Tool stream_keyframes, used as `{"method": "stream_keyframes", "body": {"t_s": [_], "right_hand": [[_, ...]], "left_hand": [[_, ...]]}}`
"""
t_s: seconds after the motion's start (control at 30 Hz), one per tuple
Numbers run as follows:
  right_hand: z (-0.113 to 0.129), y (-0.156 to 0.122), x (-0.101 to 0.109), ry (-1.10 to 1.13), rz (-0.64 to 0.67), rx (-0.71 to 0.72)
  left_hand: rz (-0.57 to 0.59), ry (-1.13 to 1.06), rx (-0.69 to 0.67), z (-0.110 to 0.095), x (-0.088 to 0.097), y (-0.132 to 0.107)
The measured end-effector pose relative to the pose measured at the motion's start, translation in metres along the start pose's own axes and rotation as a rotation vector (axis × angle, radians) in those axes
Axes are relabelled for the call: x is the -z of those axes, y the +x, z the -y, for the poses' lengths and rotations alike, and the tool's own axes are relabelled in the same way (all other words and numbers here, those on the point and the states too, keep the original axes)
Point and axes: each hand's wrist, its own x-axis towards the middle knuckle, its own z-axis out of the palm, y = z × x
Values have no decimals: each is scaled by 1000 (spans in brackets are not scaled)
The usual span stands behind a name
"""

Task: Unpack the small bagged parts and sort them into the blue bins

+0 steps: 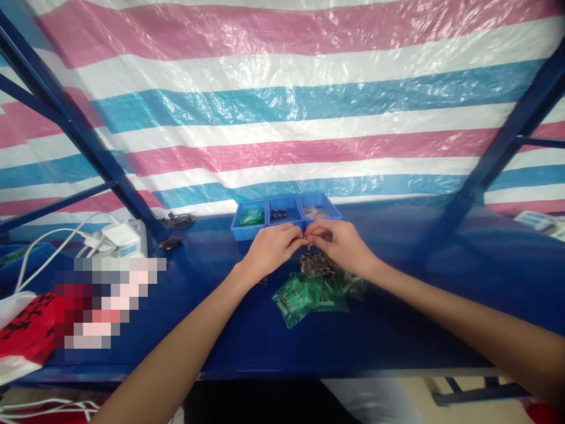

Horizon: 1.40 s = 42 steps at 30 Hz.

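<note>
My left hand (271, 247) and my right hand (339, 244) meet fingertip to fingertip above the blue table (247, 341), both pinched on a tiny part (306, 238) too small to name. Just under my right hand lies a pile of small dark parts (315, 264). In front of it sit several green see-through bags (309, 294) of parts. Behind my hands stand three small blue trays (285, 215): the left one holds green bags, the middle one a few dark pieces, the right one pale pieces.
A white power strip with chargers and cables (119, 235) sits at the left. A red and white bag (24, 335) lies at the left edge. Two dark objects (174, 229) rest near the strip. Blue frame bars (66, 118) and a striped tarp (286, 106) close off the back.
</note>
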Motion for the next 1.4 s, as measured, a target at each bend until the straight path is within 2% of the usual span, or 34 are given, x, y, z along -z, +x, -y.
{"method": "stream_keyframes", "body": {"t_s": [0.17, 0.3, 0.6, 0.8, 1.0, 1.13, 1.23, 1.4], "right_hand": [[0, 3, 0, 182, 17, -100], [6, 3, 2, 179, 12, -108], [8, 4, 8, -24, 31, 22], [-1, 5, 7, -263, 24, 106], [-5, 1, 6, -443, 90, 175], [-2, 0, 7, -461, 117, 211], [0, 1, 8, -391, 110, 251], [1, 2, 8, -251, 39, 228]], "left_hand": [[-17, -6, 6, -2, 1, 0], [-45, 8, 29, -5, 2, 0], [-41, -22, 29, -13, 5, 1], [-29, -33, 1, -9, 1, 0], [-23, -48, 6, -4, -1, 0], [-79, -99, 45, -4, -1, 1], [-162, -239, 80, -8, 0, 3], [-247, -381, 99, -15, 3, 7]]}}
